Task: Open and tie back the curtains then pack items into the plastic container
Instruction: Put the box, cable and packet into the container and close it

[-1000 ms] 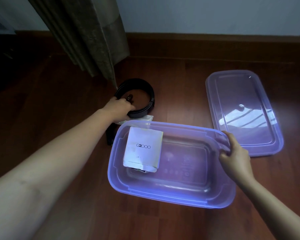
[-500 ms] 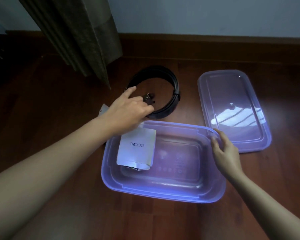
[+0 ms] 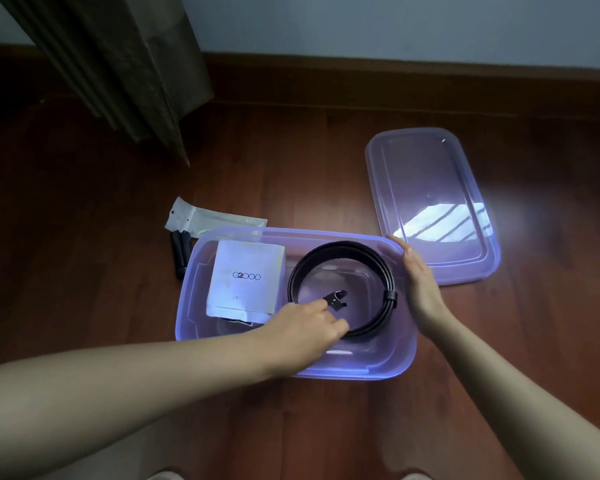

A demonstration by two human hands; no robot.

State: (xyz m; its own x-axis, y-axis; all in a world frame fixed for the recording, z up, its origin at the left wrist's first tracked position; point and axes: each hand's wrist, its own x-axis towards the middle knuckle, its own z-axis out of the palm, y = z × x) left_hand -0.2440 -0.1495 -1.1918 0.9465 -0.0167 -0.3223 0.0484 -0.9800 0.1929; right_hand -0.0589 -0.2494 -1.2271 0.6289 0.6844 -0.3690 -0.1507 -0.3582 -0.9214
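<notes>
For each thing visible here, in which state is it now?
plastic container: open, on the floor.
lid: lying on the floor beside the container.
black coil: coiled, inside the container.
white packet: inside the container, left of the coil.
white pouch: on the floor, not yet packed.
left hand: fingers curled on the coil.
right hand: flat against the container's right rim.
curtain: hanging in folds.

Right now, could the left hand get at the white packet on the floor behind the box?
Probably yes: the packet lies uncovered past the far left corner of the box. The left hand would first let go of the coil.
</notes>
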